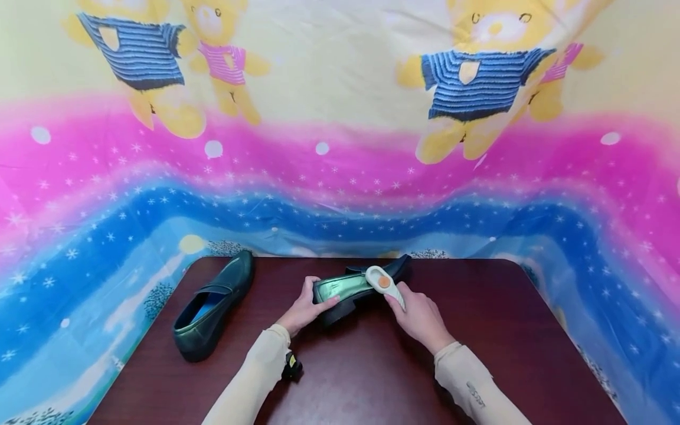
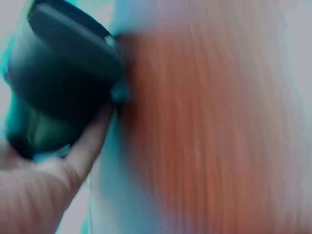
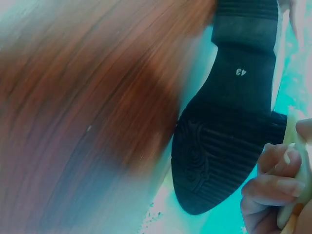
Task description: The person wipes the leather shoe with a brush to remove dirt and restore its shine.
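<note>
A dark green loafer [image 1: 340, 289] is held above the table, tipped so its opening faces up and its sole [image 3: 234, 102], marked 43, shows in the right wrist view. My left hand [image 1: 305, 307] grips the heel end, thumb along the near side. My right hand [image 1: 422, 316] grips the handle of a pale tool with a rounded head and an orange disc [image 1: 383, 280], held against the loafer's upper near the middle; the head's underside is hidden. Blur softens the loafer's heel [image 2: 68, 73] in the left wrist view.
A matching loafer [image 1: 218, 307] stands on the left of the dark red-brown table [image 1: 350, 366], toe pointing away. A small black object with a yellow mark [image 1: 292, 367] shows beside my left wrist. A patterned cloth [image 1: 340, 195] hangs behind the table.
</note>
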`<act>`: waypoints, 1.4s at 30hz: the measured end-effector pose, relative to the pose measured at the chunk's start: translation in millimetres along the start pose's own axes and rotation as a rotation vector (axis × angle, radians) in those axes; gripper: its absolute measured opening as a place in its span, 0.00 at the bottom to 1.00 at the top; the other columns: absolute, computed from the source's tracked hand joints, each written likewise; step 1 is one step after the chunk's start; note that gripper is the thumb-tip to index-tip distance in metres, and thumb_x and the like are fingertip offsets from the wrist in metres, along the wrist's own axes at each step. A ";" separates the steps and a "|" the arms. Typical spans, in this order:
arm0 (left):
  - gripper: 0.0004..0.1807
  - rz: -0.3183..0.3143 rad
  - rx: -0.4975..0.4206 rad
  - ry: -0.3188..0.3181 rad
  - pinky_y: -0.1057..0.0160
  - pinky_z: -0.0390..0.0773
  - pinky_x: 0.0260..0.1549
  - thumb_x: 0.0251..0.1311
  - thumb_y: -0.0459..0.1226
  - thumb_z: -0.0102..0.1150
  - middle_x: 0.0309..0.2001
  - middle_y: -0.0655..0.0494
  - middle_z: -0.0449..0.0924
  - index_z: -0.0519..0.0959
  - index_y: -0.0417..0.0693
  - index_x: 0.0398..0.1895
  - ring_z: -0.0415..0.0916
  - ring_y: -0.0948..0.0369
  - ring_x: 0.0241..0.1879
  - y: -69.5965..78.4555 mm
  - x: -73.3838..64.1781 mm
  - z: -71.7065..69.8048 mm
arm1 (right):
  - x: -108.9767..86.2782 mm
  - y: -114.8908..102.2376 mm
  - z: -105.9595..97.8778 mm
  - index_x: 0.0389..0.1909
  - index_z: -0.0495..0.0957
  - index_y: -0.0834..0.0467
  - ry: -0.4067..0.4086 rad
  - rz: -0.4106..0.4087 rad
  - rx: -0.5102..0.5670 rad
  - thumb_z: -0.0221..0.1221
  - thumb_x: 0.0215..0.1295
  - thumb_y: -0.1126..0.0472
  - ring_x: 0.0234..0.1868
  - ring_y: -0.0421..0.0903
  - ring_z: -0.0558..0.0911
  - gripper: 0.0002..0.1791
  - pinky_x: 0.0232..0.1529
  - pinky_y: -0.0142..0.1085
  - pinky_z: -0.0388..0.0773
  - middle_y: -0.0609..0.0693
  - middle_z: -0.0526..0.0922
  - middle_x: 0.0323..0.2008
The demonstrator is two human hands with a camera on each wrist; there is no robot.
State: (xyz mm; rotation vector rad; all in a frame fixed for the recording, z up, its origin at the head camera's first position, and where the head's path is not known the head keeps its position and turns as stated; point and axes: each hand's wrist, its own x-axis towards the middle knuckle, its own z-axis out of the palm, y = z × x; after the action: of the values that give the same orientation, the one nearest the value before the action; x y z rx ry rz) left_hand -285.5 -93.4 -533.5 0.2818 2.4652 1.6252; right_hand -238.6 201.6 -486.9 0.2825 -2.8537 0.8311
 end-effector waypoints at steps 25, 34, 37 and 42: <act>0.36 0.068 0.002 -0.023 0.53 0.70 0.59 0.63 0.48 0.72 0.65 0.47 0.62 0.60 0.50 0.63 0.67 0.52 0.61 3.8 3.8 -7.0 | 12.0 21.1 -10.7 0.36 0.72 0.57 0.182 0.071 -0.140 0.54 0.78 0.47 0.18 0.51 0.71 0.17 0.19 0.43 0.65 0.52 0.72 0.18; 0.36 0.051 -0.014 -0.070 0.53 0.72 0.58 0.63 0.48 0.73 0.66 0.48 0.63 0.60 0.51 0.65 0.70 0.52 0.60 1.9 5.0 -15.4 | 6.3 20.9 -14.7 0.43 0.73 0.58 0.106 0.070 -0.069 0.52 0.80 0.47 0.20 0.49 0.71 0.17 0.23 0.41 0.66 0.51 0.73 0.21; 0.36 0.028 -0.046 -0.108 0.54 0.72 0.59 0.64 0.47 0.72 0.67 0.46 0.63 0.59 0.51 0.65 0.71 0.52 0.59 -1.8 3.6 -23.6 | 0.2 3.3 -3.1 0.42 0.73 0.55 0.094 -0.007 -0.031 0.54 0.79 0.48 0.21 0.46 0.70 0.14 0.24 0.39 0.67 0.48 0.72 0.21; 0.36 0.000 -0.050 -0.160 0.54 0.71 0.58 0.66 0.47 0.70 0.64 0.44 0.67 0.57 0.51 0.66 0.72 0.52 0.58 -5.4 2.2 -38.9 | -8.7 -24.0 13.2 0.39 0.76 0.49 0.056 -0.150 0.000 0.61 0.75 0.49 0.21 0.40 0.70 0.09 0.26 0.35 0.69 0.42 0.75 0.23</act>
State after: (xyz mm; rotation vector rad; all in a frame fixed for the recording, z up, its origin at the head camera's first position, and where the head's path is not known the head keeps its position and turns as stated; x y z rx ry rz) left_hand -297.6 -129.5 -523.5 0.3882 2.3029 1.5951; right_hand -226.1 175.8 -487.3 0.4588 -2.7408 0.7969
